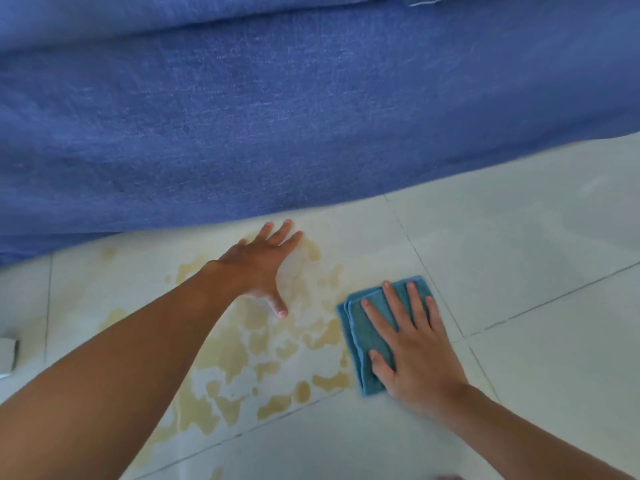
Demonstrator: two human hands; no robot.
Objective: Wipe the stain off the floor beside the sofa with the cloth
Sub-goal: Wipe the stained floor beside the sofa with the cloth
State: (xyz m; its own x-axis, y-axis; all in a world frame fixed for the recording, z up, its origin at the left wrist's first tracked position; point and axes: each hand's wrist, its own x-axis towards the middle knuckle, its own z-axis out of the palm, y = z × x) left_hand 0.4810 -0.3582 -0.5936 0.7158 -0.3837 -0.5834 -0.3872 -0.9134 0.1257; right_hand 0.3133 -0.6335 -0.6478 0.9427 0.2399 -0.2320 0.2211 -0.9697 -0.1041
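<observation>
A yellowish stain (242,355) spreads in patches over the white tiled floor (519,271), just in front of the blue sofa (277,116). A folded teal cloth (367,327) lies flat on the floor at the stain's right edge. My right hand (412,348) presses flat on the cloth with fingers spread, covering its right half. My left hand (263,265) rests flat and open on the floor over the stain's upper part, fingertips close to the sofa's base, holding nothing.
The sofa's fabric front fills the upper half of the view and meets the floor along a slanted line. Dark grout lines cross the tiles. A small pale object (8,355) sits at the left edge.
</observation>
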